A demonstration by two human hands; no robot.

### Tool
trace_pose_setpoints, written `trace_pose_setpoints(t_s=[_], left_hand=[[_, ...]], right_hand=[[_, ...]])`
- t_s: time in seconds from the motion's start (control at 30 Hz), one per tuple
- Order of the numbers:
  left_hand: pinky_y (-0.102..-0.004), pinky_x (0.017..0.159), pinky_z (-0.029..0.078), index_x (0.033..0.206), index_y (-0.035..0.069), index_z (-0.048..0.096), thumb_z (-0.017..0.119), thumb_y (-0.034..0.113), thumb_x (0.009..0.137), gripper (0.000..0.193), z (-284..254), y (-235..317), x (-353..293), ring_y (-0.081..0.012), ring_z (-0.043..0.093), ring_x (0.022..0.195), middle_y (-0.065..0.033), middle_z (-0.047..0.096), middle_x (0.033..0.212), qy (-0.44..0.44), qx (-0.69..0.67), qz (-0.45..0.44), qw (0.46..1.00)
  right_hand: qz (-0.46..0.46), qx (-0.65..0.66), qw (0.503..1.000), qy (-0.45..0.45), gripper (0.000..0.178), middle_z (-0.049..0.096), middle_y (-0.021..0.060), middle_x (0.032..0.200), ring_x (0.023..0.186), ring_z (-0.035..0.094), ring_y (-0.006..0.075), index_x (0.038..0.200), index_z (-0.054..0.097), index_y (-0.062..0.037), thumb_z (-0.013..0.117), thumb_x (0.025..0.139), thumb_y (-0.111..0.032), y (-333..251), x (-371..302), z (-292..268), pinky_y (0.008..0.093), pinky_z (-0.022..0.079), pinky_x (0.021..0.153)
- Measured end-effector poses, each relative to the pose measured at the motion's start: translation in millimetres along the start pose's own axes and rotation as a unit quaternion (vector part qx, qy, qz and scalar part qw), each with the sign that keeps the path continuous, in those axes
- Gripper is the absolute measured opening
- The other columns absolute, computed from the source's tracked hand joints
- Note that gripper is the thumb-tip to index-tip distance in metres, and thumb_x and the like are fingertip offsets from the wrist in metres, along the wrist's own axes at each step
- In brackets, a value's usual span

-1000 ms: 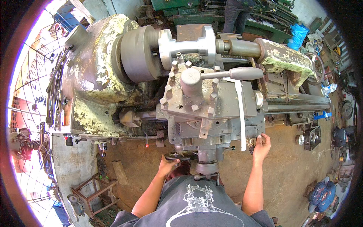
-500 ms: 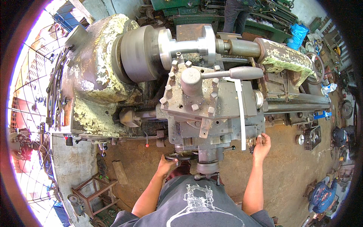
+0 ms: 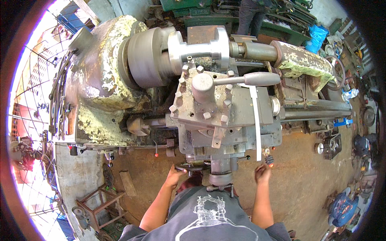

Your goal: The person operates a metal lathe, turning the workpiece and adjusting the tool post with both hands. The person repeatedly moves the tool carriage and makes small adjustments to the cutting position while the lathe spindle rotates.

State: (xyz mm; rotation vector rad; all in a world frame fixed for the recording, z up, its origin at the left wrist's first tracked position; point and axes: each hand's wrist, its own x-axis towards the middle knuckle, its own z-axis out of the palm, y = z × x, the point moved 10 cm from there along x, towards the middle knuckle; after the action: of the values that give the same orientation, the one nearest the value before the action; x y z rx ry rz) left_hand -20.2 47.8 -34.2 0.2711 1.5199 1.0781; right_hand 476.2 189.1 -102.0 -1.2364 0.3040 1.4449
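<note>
A large metal lathe stands before me. My left hand [image 3: 175,176] is closed on the rim of a dark handwheel [image 3: 193,165] below the carriage. Just below a short lever with a dark grip and an orange-red tip [image 3: 269,161], my right hand [image 3: 263,173] has its fingers curled and a little smeared. Whether it touches the lever I cannot make out. A shiny spool-shaped metal workpiece [image 3: 199,49] runs from the chuck [image 3: 148,57], which is blurred by turning, to the tailstock [image 3: 301,60]. In front of it sits the tool post [image 3: 205,100] with its long clamping handle [image 3: 261,77].
A white strip [image 3: 256,124] hangs down the carriage's right side. Beneath the cross slide, a small crank handle [image 3: 219,188] is close to my body. A wooden stool frame [image 3: 100,205] stands at lower left. Another person's legs [image 3: 250,18] show beside a green machine behind.
My right hand has come down and slightly left, off a red-knobbed control at the carriage edge. The chuck's blur differs. My left hand stays at the handwheel.
</note>
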Motion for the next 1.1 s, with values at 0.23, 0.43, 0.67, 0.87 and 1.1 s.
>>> trace_pose_setpoints(t_s=[0.23, 0.43, 0.67, 0.87, 1.1], left_hand=[[-0.0345, 0.099, 0.042, 0.129, -0.002, 0.047, 0.077, 0.011, 0.083, 0.056, 9, 19, -15, -0.0203, 0.059, 0.105, -0.0090, 0.064, 0.115, 0.034, 0.011, 0.039, 0.999], [-0.0319, 0.069, 0.054, 0.118, 0.004, 0.045, 0.074, 0.023, 0.087, 0.046, 17, 25, -35, -0.0175, 0.064, 0.076, -0.0124, 0.064, 0.099, 0.105, 0.082, -0.055, 0.990], [-0.0320, 0.047, 0.053, 0.109, 0.012, 0.028, 0.068, 0.021, 0.091, 0.045, 35, -7, -13, -0.0165, 0.057, 0.054, -0.0101, 0.056, 0.089, 0.165, -0.108, -0.141, 0.970], [-0.0285, 0.037, 0.046, 0.109, 0.012, 0.028, 0.064, 0.014, 0.090, 0.041, 27, -25, 4, -0.0150, 0.052, 0.049, -0.0109, 0.055, 0.088, 0.188, -0.129, -0.098, 0.969], [-0.0287, 0.038, 0.046, 0.109, 0.010, 0.029, 0.062, 0.014, 0.091, 0.037, 15, -45, 10, -0.0151, 0.051, 0.048, -0.0121, 0.056, 0.089, 0.184, -0.127, -0.146, 0.964]], right_hand=[[0.143, -0.566, 0.787, 0.201, 0.013, 0.065, 0.0156, 0.081, 0.063, 0.065, 0.0279, 0.097, 0.060, 0.0018, 0.054, 0.092, -0.009, 39, -14, -258, 0.0388, 0.051, 0.046], [0.071, -0.543, 0.833, 0.078, 0.018, 0.065, 0.0194, 0.083, 0.061, 0.064, 0.0296, 0.100, 0.058, 0.0052, 0.051, 0.092, -0.009, 15, 19, -204, 0.0385, 0.050, 0.047], [0.055, -0.329, 0.943, -0.006, 0.031, 0.063, 0.0158, 0.106, 0.088, 0.063, 0.0293, 0.120, 0.053, 0.0006, 0.050, 0.098, -0.022, 47, 59, -70, 0.0429, 0.053, 0.079], [0.109, -0.100, 0.982, -0.120, 0.024, 0.060, 0.0109, 0.090, 0.083, 0.060, 0.0284, 0.103, 0.060, -0.0065, 0.053, 0.096, -0.029, 83, 67, 13, 0.0461, 0.051, 0.080], [0.133, -0.043, 0.990, 0.020, 0.027, 0.061, 0.0089, 0.077, 0.069, 0.057, 0.0282, 0.090, 0.062, -0.0092, 0.050, 0.092, -0.034, 91, 47, 12, 0.0453, 0.049, 0.074]])
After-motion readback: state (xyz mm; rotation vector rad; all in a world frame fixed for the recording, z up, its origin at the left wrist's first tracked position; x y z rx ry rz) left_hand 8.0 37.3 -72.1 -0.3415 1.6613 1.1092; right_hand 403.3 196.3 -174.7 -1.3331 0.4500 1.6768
